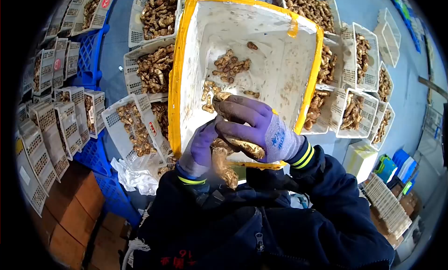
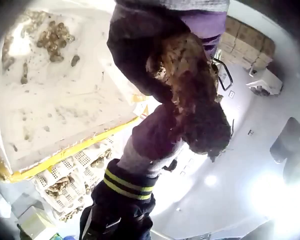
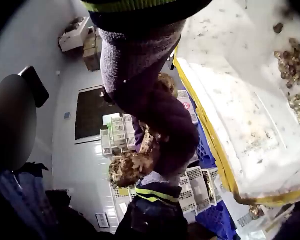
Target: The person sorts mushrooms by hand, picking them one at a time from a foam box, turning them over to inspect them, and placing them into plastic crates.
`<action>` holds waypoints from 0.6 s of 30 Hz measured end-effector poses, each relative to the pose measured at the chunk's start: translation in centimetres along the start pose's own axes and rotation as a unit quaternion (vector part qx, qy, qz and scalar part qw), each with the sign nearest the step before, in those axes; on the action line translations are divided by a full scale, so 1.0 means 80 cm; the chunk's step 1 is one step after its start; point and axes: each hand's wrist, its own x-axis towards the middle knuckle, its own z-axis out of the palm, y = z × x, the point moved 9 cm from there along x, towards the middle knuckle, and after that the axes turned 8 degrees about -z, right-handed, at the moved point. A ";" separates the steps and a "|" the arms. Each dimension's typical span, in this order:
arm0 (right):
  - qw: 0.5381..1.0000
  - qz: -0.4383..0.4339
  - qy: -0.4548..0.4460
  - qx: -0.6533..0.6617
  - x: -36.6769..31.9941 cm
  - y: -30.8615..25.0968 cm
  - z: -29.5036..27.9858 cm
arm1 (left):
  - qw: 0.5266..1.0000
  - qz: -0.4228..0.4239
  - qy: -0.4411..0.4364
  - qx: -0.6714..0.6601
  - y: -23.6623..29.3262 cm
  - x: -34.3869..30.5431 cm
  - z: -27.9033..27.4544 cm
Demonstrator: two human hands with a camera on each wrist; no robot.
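Both hands wear purple-grey gloves and meet over the near edge of a white foam box with yellow-taped rim [image 1: 176, 88]. My left hand [image 1: 198, 148] has its fingers curled round brown mushrooms; one long mushroom [image 1: 224, 169] hangs below it. My right hand [image 1: 261, 125] grips several mushrooms, one [image 1: 249, 148] showing under its fingers and another at its fingertips. In the left wrist view a dirt-covered mushroom [image 2: 190, 90] lies against the gloves. The right wrist view shows a mushroom [image 3: 132, 167] sticking out beside the gloved hands. Small mushrooms [image 1: 229, 67] lie on the box floor.
White perforated baskets of mushrooms flank the box, such as one at the left [image 1: 151, 69] and one at the right [image 1: 352, 111]. Blue crates [image 1: 91, 55] and stacked baskets stand farther left, above brown cartons [image 1: 70, 223]. White cloth [image 1: 133, 176] lies near the lower left basket.
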 end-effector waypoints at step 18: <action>0.697 0.427 0.141 0.559 -0.139 0.051 0.066 | 0.947 -0.009 0.131 0.292 0.022 0.013 0.024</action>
